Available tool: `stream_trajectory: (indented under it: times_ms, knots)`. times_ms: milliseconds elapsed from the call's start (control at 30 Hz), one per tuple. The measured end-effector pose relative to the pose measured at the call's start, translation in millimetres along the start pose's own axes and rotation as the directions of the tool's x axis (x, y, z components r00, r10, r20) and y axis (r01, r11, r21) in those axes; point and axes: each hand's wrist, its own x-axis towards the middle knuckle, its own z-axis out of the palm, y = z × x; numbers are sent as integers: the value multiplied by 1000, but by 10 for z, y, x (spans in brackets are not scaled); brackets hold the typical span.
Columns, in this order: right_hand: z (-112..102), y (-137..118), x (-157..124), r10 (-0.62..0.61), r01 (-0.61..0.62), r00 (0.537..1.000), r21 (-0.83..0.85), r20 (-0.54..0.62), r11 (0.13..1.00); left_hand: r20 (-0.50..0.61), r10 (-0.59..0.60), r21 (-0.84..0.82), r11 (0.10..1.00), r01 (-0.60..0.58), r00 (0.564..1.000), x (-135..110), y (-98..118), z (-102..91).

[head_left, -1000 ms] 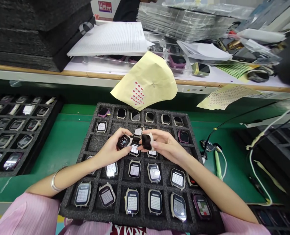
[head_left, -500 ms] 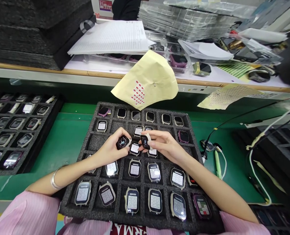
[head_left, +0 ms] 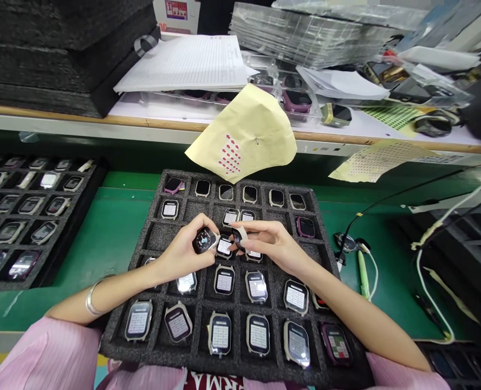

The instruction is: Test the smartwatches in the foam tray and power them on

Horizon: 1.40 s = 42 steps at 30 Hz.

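Note:
My left hand (head_left: 190, 244) is closed around a smartwatch (head_left: 205, 239) with a light case, its lit dial facing up. Between the thumb and fingers of my right hand (head_left: 267, 238) is a second smartwatch (head_left: 238, 237), tilted so its screen shows only partly. Both hands hover over a black foam tray (head_left: 202, 298) divided into compartments. Smartwatches fill many of these; several, like the one at the front (head_left: 258, 334), show a lit white list, while the back row has dark screens. A purple-cased watch (head_left: 305, 227) lies toward the tray's right side.
Another foam tray of watches (head_left: 25, 206) lies at the left. Cables (head_left: 421, 271) and a green stick-like item (head_left: 363, 274) are on the right. Above the tray, a yellow sticker sheet (head_left: 244, 135) hangs from the shelf edge (head_left: 151, 123), which carries papers (head_left: 183, 62) and plastic trays.
The watch in my right hand has turned so that its screen is seen more edge-on. My left hand keeps its watch in nearly the same place.

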Motion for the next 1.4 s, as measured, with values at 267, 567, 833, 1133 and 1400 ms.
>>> stream_trajectory:
  times_ms: [267,567,833,1133,1400]
  knots:
    - [-16,39,13,-11,11,999,-5,-30,1000,-10,0,19,1000,0,1000,21,-17,-1]
    - [-43,30,13,-8,6,999,-51,-33,999,60,-44,102,994,37,997,38,-21,-10]
    - [-48,-31,-44,-1,1,1000,-103,-1,995,31,13,52,999,-15,999,26,-48,-2]
    - [-50,-12,-48,14,-10,999,-90,45,996,81,-94,-168,980,107,992,-24,-78,43]
    - [-90,-6,-8,81,-82,996,23,48,996,64,-291,-411,864,291,955,80,-35,49]
